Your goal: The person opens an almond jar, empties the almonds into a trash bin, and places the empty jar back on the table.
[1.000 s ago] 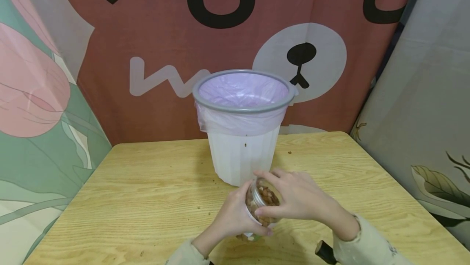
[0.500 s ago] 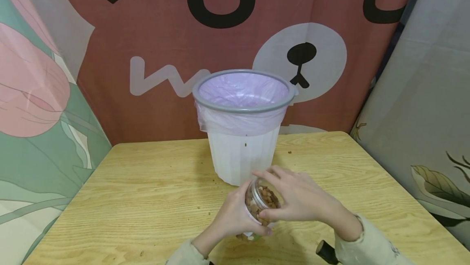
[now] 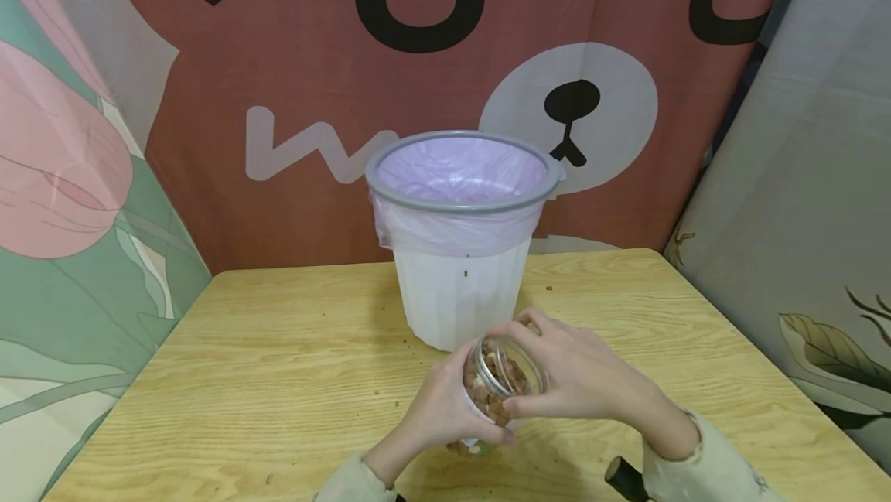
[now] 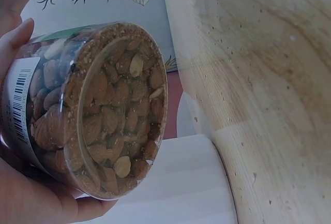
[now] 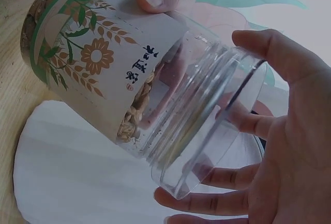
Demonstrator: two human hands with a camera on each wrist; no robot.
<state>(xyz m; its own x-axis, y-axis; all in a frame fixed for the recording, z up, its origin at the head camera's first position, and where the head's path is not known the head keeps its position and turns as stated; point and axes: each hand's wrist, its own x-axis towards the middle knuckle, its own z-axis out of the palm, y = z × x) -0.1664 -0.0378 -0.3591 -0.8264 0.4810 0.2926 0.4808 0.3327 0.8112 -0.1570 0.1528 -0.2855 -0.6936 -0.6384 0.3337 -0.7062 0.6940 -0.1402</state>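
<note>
A clear plastic jar (image 3: 480, 397) of almonds is tilted in front of the bin, its mouth towards the right. My left hand (image 3: 435, 401) grips it round the body. Almonds (image 4: 114, 115) show through its base in the left wrist view, beside a barcode label (image 4: 19, 100). In the right wrist view, a white label (image 5: 103, 58) with a flower print wraps the side. My right hand (image 3: 581, 370) holds the clear lid (image 5: 222, 131) at the rim with spread, bent fingers. The lid sits at the threaded neck (image 5: 191, 100), slightly askew to it.
Behind the hands stands a white bin (image 3: 459, 293) with a grey rim and a purple bag (image 3: 459, 231) folded over it. Small brown crumbs (image 3: 549, 288) dot the wooden table (image 3: 278, 363). A dark cylinder (image 3: 623, 477) is by the right sleeve. Printed cloths (image 3: 313, 216) hang around the table.
My right hand has shifted slightly right with the lid, whose rim now shows further out from the jar's mouth. The left hand and jar have hardly moved.
</note>
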